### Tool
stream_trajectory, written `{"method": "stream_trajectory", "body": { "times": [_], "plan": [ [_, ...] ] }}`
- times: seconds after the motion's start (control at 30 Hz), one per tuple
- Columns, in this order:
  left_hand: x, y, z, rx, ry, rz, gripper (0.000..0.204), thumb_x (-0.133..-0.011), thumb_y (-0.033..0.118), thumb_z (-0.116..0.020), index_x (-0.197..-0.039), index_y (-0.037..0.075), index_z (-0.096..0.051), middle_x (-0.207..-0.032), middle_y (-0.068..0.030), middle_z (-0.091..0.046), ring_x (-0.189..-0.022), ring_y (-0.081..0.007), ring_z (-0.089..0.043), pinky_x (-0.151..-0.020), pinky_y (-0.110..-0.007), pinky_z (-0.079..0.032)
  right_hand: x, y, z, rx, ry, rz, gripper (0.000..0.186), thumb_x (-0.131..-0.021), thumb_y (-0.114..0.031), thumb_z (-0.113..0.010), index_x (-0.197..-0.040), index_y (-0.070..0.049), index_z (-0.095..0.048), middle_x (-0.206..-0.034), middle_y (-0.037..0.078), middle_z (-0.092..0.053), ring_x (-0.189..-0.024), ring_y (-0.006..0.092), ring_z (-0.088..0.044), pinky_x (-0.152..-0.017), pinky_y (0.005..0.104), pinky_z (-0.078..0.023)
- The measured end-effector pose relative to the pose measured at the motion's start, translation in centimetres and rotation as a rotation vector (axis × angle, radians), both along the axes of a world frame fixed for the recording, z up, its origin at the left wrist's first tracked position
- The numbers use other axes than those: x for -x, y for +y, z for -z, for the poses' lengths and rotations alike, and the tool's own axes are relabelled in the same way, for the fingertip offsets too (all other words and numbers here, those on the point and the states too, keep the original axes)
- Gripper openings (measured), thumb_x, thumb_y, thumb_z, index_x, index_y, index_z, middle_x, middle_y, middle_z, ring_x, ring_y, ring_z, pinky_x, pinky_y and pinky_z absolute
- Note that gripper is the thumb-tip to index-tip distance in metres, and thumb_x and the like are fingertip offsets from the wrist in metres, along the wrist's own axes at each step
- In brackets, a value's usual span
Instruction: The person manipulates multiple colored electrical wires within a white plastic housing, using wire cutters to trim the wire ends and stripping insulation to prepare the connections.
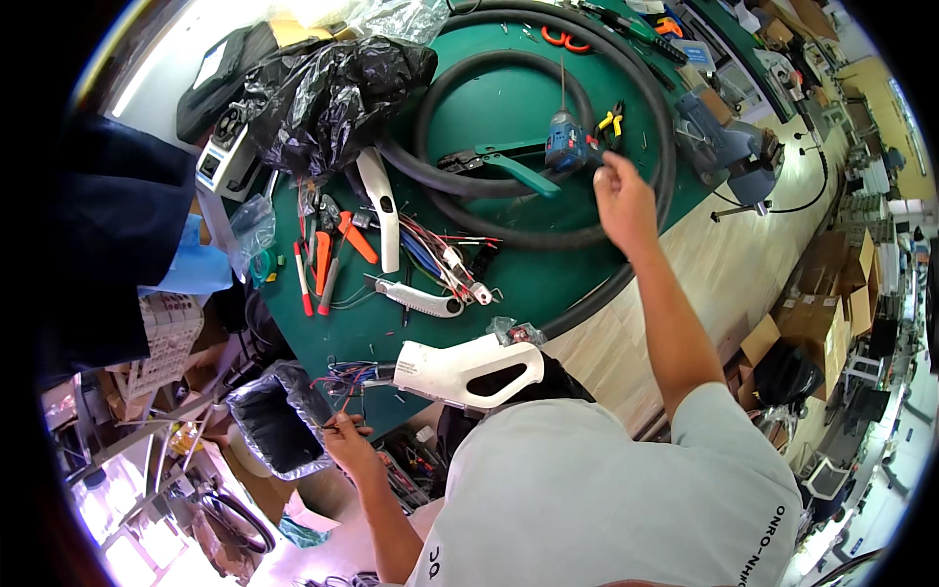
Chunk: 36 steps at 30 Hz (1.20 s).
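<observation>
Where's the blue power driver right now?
In the head view, the blue power driver is right of centre in the upper half, at the right hand, between the green-handled tool and the yellow-handled pliers.

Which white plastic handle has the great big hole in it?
The white handle nearest the person's shirt, with coloured wires at one end. The slim white piece farther up the green tabletop has no such big opening.

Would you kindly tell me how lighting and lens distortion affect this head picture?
In the head view, fisheye distortion bends straight edges near the black rim; glare bleaches patches at lower left; the black plastic bag catches bright glints; the white casing keeps a clear outline, while the thin wires beside it blend into a tangle.
</observation>
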State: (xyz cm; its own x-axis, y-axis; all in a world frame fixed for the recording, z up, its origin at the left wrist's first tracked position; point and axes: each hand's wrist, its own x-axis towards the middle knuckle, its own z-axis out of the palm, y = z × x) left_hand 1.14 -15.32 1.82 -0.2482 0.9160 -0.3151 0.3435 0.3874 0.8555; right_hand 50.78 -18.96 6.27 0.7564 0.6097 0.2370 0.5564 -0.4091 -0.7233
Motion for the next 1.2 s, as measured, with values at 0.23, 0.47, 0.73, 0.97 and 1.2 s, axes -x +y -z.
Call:
{"method": "stream_trajectory", "body": {
  "times": [0.23,0.47,0.73,0.97,1.2],
  "plan": [
    [-2.1,-0.2,-0.7,0.059,0.009,-0.165,0.022,-0.099,0.025,-0.051,-0.097,0.003,-0.052,-0.079,-0.0047,-0.058,-0.056,-0.0088,-0.050,-0.046,-0.023,-0.040,-16.6,11.3,0.0,0.176,-0.143,-0.026,0.043,-0.086,-0.029,-0.059,-0.118,0.000,-0.059,-0.098,0.019,-0.068,-0.096,0.0334,-0.065,-0.087,0.0394,-0.049],
    [-4.0,-1.5,0.0,0.115,0.020,-0.504,0.022,-0.098,0.025,-0.053,-0.099,0.003,-0.052,-0.078,-0.0038,-0.056,-0.060,-0.0101,-0.052,-0.056,-0.023,-0.045,-29.7,26.7,7.2,0.498,-0.167,-0.139,0.050,-0.082,-0.042,-0.057,-0.114,-0.004,-0.064,-0.117,0.022,-0.062,-0.113,0.0378,-0.057,-0.095,0.0441,-0.044],
    [-12.5,-1.3,1.9,-0.168,-0.117,-0.873,0.018,-0.101,0.023,-0.045,-0.099,0.005,-0.045,-0.076,-0.0084,-0.060,-0.062,-0.0145,-0.058,-0.059,-0.028,-0.049,-35.8,31.2,14.4,0.795,-0.534,-0.136,0.064,-0.090,-0.063,-0.042,-0.109,-0.007,-0.065,-0.110,0.026,-0.064,-0.106,0.0427,-0.060,-0.087,0.0526,-0.049],
    [-15.2,-3.4,5.0,-0.229,-0.257,-1.054,0.014,-0.101,0.021,-0.046,-0.099,0.008,-0.046,-0.078,-0.0041,-0.059,-0.064,-0.0100,-0.055,-0.058,-0.022,-0.045,-29.8,30.9,7.2,0.927,-0.497,-0.135,0.055,-0.090,-0.052,-0.047,-0.110,-0.005,-0.066,-0.113,0.021,-0.065,-0.106,0.0407,-0.061,-0.088,0.0495,-0.049],
    [-16.8,3.2,3.7,-0.190,-0.296,-0.885,0.017,-0.100,0.021,-0.047,-0.100,0.005,-0.048,-0.082,-0.0046,-0.059,-0.071,-0.0116,-0.056,-0.066,-0.026,-0.048,-35.7,31.6,11.8,0.896,-0.389,-0.098,0.051,-0.090,-0.046,-0.042,-0.115,-0.008,-0.065,-0.115,0.017,-0.065,-0.105,0.0384,-0.062,-0.086,0.0498,-0.049]
  ]
}}
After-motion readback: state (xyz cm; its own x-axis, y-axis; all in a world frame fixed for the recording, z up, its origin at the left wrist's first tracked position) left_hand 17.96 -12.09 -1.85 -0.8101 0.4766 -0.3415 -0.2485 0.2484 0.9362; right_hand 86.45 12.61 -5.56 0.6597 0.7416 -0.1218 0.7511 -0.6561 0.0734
